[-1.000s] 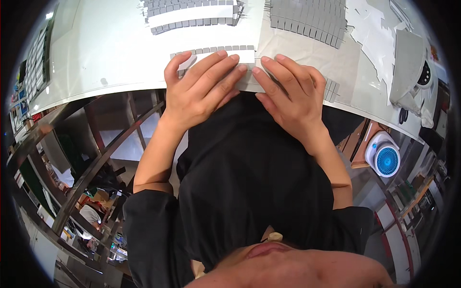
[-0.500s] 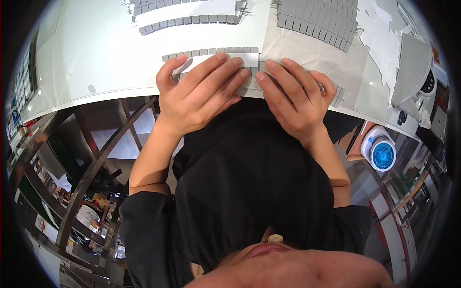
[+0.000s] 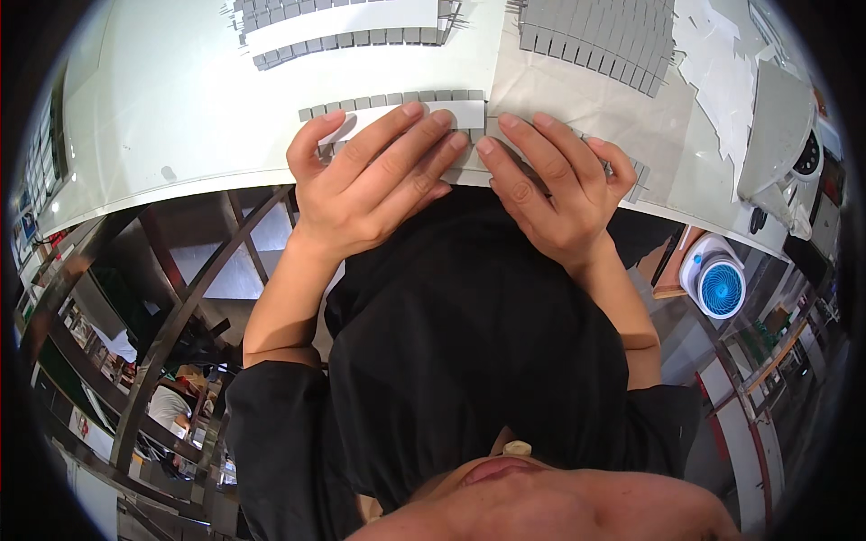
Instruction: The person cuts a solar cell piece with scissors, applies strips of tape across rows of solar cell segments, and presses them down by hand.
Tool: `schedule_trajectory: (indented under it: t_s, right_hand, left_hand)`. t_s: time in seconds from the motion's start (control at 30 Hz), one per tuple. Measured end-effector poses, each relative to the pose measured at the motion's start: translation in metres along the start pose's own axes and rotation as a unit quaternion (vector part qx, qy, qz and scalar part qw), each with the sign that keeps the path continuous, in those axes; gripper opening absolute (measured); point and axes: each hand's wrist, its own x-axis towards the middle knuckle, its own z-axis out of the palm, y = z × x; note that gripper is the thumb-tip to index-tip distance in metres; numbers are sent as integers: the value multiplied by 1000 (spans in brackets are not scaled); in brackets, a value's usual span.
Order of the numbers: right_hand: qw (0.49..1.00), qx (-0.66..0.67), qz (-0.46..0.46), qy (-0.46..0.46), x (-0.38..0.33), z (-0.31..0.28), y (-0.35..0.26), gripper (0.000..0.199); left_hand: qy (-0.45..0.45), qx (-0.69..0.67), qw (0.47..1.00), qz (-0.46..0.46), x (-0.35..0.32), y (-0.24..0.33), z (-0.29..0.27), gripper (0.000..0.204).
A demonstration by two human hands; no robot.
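Near the table's front edge lies a white strip (image 3: 466, 114), with a row of small grey square pieces (image 3: 433, 96) along its far side. My left hand (image 3: 365, 185) rests over this strip, fingers stretched and apart, fingertips on its surface. To the right, my right hand (image 3: 564, 194) lies with fingers spread low over the tabletop, just past the strip's right end. A few grey pieces (image 3: 639, 176) show beside its little finger; what is under its palm is hidden. The left thumb is partly covered by the other fingers.
A stack of grey-piece strips with a white band (image 3: 361, 20) lies at the far left, and a sheet of grey pieces (image 3: 595, 41) at the far right. Torn white sheets (image 3: 713, 81) lie further right. A blue-and-white fan (image 3: 721, 287) stands below the table's right side.
The white strip, its grey pieces and my left hand have shifted very slightly left. My right hand stays nearly in place.
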Motion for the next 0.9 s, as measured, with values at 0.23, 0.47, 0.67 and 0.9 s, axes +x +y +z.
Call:
schedule_trajectory:
  t_s: [0.23,0.47,0.67,0.9]
  right_hand:
    - [1000,-1,1,6,-1,1,0,26]
    - [1000,1,2,2,-1,0,0,27]
    - [1000,-4,0,9,0,2,-1,25]
    - [1000,-7,-1,4,2,0,-3,25]
  left_hand:
    - [-7,-1,1000,-2,1,0,-2,33]
    - [5,10,1000,-3,1,1,2,35]
    - [4,45,999,9,-2,0,5,37]
    - [0,21,1000,-10,-1,3,3,37]
